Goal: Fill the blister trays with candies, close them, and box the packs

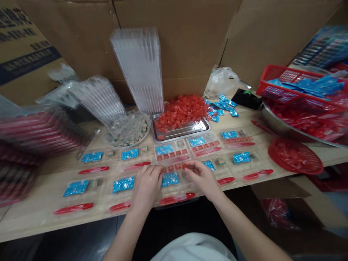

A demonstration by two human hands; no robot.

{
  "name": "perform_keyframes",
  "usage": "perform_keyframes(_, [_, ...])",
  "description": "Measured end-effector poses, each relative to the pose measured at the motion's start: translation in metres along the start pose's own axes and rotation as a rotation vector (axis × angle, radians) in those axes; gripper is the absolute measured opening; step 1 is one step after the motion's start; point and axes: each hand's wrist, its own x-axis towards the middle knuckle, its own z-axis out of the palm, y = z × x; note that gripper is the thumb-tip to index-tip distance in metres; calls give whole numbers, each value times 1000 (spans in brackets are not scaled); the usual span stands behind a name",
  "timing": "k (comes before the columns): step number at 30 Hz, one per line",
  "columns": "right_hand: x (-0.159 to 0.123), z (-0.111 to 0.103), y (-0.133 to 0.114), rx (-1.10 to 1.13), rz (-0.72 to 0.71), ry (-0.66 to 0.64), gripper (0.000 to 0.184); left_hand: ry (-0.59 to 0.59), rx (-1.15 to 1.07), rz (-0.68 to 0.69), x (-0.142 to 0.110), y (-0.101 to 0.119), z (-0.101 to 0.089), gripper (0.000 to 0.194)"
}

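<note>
Both hands are over a clear blister tray in the front row, which holds a blue sachet [170,179], small red square pieces [170,168] and a red pen-like item [177,198]. My right hand [202,178] pinches a small red piece [185,165] at the right end of the row of squares. At the left end of that row, the bent fingers of my left hand [147,184] are pressed together; their tips hide whatever they hold. Beyond the hands, a heap of red pieces [185,110] lies on a metal tray [187,131].
Similar filled trays lie in rows across the wooden table [35,214]. Behind them stand a round dish of small pieces [127,134] and stacked clear trays [140,69]. At right are a red basket [288,96], a metal bowl [296,130] and a small red basket [307,163].
</note>
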Motion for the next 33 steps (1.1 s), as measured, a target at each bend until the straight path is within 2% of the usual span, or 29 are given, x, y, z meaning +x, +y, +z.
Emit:
perform_keyframes(3, [-7,0,-8,-55,-51,1,18,81,-184,-70,-5,8,-3,20])
perform_keyframes(6, [-18,5,-21,-143,-125,4,15,95,-638,-259,-9,28,-3,30])
perform_keyframes(8, [-24,9,-28,-190,-168,3,16,61,-958,-386,-10,43,-1,26])
perform_keyframes(10, [-28,13,-33,-239,-205,3,17,78,-1141,-486,-10,52,3,20])
perform_keyframes(14, [-30,17,-31,-420,-342,50,23,114,-1207,-591,-8,56,7,18])
perform_keyframes(17, [-32,20,-25,-611,-509,113,24,120,-1247,-615,-8,56,5,22])
perform_keyframes(20, [-34,23,-23,-703,-593,113,22,152,-1218,-618,-10,56,4,21])
perform_keyframes(23, [-33,23,-25,-653,-554,113,21,117,-1141,-570,-14,54,4,17])
perform_keyframes(27, [-33,19,-31,-503,-362,87,20,98,-1022,-525,-16,53,3,15])
perform_keyframes(28, [-34,18,-33,-469,-356,62,20,112,-1058,-558,-15,54,2,12])
perform_keyframes(30, [-36,14,-37,-405,-410,-15,21,107,-1264,-664,-12,53,0,10])
perform_keyframes(33, [-38,8,-42,-367,-506,-97,33,-48,-1620,-782,-8,51,-6,20])
